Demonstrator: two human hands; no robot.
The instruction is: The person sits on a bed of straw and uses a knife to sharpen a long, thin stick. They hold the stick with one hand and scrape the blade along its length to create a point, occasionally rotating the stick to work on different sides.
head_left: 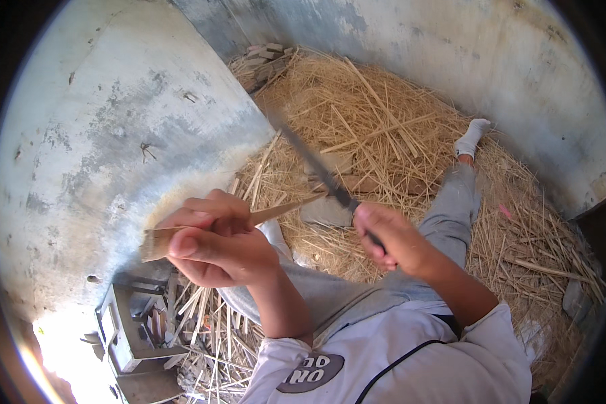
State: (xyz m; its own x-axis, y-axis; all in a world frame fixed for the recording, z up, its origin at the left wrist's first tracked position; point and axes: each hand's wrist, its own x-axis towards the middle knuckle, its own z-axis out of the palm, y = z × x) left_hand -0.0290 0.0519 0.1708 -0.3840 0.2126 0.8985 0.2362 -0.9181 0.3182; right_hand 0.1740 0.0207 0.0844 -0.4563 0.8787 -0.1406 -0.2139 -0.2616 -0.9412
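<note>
My left hand (225, 246) is closed around a flat, pale strip of split bamboo or wood (286, 209). One end of the strip sticks out past the thumb on the left, and a tapered end points right, toward the other hand. In my right hand (395, 241) is the dark handle of a long knife (322, 172). Its blade slants up and away to the left, blurred toward the tip. Between blade and strip there seems to be a small gap. The fingers of my left hand cover the strip's middle.
Straw-like slivers and strips (384, 111) cover the floor. A flat stone block (326, 213) lies between my legs, with bricks (266, 59) in the far corner. Pale walls (148, 128) close in left and behind. An open box-like frame (124, 360) stands at lower left.
</note>
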